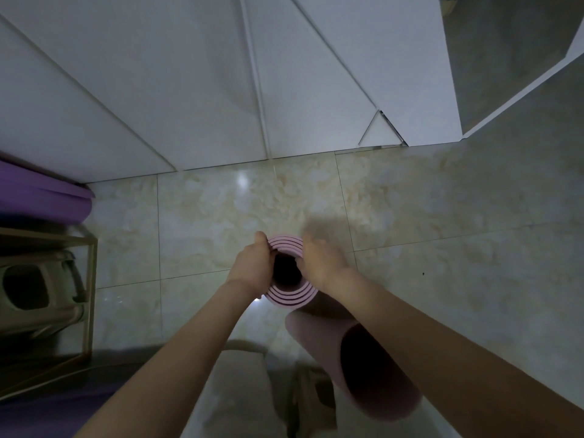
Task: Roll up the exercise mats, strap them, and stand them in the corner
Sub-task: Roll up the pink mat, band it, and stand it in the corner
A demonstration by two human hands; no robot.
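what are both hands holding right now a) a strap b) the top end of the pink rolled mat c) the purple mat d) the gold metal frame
B: the left hand and right hand both grip the rim of the pink rolled mat, seen end-on with its spiral layers, while the purple mat lies untouched at the far left.

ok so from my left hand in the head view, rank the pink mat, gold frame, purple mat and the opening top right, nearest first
1. pink mat, gripped at its top rim by the left hand.
2. gold frame, low on the left, and purple mat, left and farther back: too close to call.
3. opening, far top right.
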